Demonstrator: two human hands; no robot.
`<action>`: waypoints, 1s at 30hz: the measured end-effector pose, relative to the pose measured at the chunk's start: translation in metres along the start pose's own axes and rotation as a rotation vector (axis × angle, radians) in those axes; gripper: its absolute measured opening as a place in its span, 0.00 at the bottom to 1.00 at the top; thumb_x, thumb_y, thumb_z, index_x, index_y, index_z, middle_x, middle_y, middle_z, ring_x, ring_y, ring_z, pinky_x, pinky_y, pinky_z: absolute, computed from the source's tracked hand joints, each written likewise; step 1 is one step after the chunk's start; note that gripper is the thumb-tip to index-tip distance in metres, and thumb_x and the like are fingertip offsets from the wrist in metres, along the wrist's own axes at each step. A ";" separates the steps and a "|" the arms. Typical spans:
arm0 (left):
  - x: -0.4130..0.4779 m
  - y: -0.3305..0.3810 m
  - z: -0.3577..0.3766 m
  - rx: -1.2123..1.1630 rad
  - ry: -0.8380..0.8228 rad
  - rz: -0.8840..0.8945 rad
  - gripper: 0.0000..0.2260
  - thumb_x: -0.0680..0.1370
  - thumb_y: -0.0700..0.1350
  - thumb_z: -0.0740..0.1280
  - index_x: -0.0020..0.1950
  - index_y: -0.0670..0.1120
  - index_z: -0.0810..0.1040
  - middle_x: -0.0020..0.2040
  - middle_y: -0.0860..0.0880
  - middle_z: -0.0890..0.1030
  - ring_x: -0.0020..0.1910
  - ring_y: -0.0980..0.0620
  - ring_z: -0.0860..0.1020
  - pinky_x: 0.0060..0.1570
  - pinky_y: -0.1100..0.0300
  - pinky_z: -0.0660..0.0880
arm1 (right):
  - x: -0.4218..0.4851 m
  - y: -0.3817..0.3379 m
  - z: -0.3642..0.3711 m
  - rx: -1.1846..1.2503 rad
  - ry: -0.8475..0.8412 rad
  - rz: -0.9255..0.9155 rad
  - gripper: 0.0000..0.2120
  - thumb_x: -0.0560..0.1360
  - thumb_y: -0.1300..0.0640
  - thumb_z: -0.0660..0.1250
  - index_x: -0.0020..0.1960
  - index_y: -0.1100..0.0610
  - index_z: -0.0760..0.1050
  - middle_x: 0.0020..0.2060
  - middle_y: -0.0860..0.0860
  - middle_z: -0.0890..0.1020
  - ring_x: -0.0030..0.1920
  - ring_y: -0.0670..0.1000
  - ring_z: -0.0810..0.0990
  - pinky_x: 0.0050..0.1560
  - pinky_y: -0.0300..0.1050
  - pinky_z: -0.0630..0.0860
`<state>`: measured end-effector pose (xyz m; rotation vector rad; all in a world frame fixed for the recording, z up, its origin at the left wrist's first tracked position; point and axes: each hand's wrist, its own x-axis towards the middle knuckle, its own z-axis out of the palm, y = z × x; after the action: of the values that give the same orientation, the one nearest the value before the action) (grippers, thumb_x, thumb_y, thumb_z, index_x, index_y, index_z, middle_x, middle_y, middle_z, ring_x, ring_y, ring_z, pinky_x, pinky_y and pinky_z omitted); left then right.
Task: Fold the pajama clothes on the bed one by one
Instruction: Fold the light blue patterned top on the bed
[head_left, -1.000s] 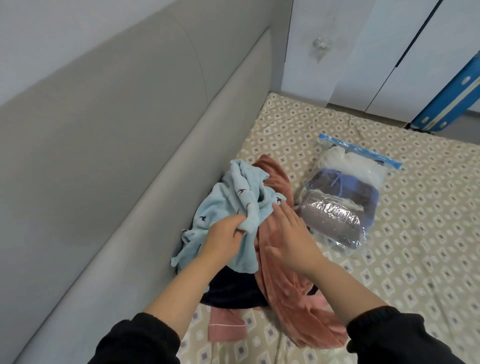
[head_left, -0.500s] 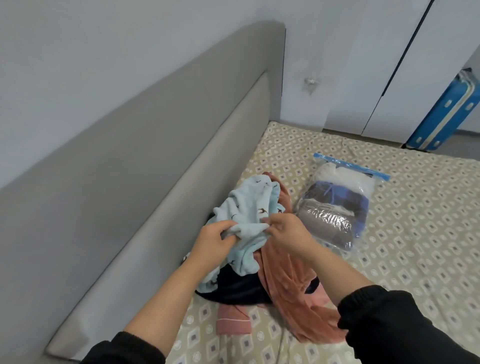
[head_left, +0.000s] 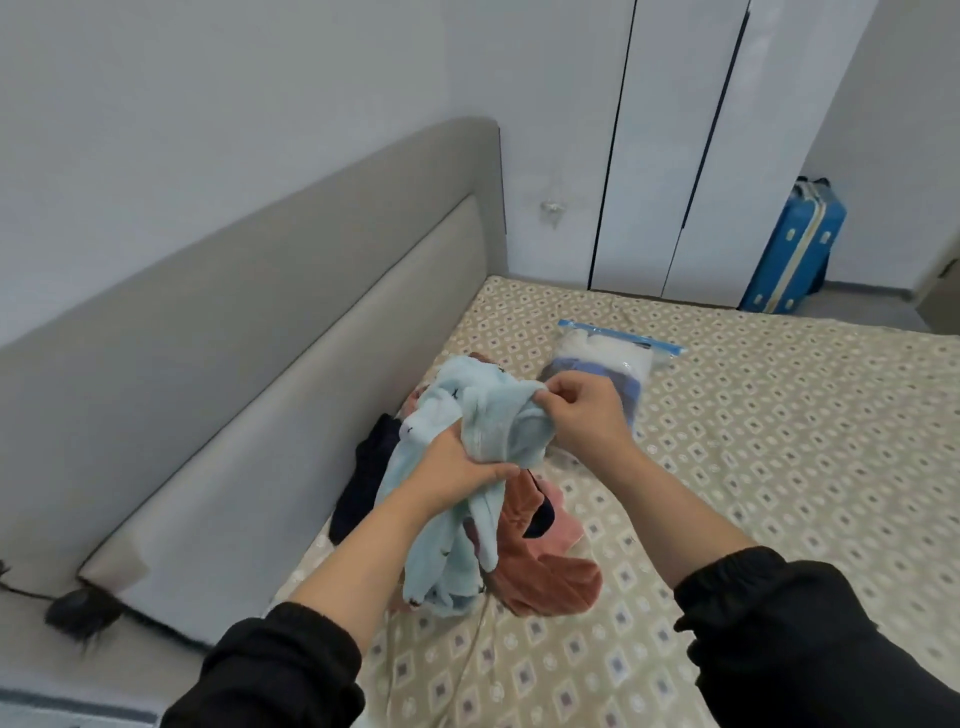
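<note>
Left hand (head_left: 457, 467) gripping bunched light-blue fleece pajama (head_left: 467, 415), right hand (head_left: 582, 410) pinching its edge at 3 o'clock, pink pajama (head_left: 545, 577) and dark garment (head_left: 369, 467) beneath on patterned bed (head_left: 779, 467), vacuum storage bag (head_left: 613, 358) at 1 o'clock.

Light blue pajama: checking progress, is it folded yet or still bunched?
Still bunched. The light blue pajama hangs crumpled from the left hand and right hand, above the bed.

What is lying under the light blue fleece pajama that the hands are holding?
Under the light blue fleece pajama lie a pink velvety garment and a dark navy garment on the patterned bedsheet. Anything further beneath is covered.
</note>
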<state>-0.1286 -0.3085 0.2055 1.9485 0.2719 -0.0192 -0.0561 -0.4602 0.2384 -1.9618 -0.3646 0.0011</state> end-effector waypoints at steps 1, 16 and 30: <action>-0.009 0.009 0.018 -0.005 0.006 0.014 0.16 0.70 0.41 0.77 0.54 0.50 0.76 0.45 0.58 0.79 0.48 0.59 0.78 0.41 0.72 0.73 | -0.013 0.001 -0.017 0.018 0.026 0.000 0.08 0.74 0.63 0.69 0.36 0.60 0.78 0.31 0.49 0.77 0.32 0.43 0.72 0.32 0.29 0.66; -0.082 0.060 0.130 -0.296 0.175 0.013 0.11 0.70 0.40 0.77 0.47 0.48 0.78 0.47 0.49 0.83 0.47 0.53 0.81 0.49 0.61 0.79 | -0.127 0.096 -0.140 0.267 -0.234 0.347 0.03 0.74 0.65 0.69 0.47 0.61 0.80 0.43 0.55 0.83 0.48 0.55 0.80 0.43 0.41 0.76; -0.106 0.100 0.146 0.238 -0.028 0.325 0.45 0.70 0.50 0.77 0.79 0.55 0.51 0.72 0.56 0.65 0.68 0.59 0.64 0.66 0.63 0.62 | -0.126 0.013 -0.166 0.139 0.292 0.097 0.10 0.68 0.60 0.74 0.44 0.63 0.77 0.37 0.52 0.80 0.39 0.50 0.78 0.43 0.48 0.76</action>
<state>-0.1949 -0.4973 0.2549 2.2066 -0.0721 0.1394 -0.1452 -0.6457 0.2745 -1.8082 -0.0751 -0.1904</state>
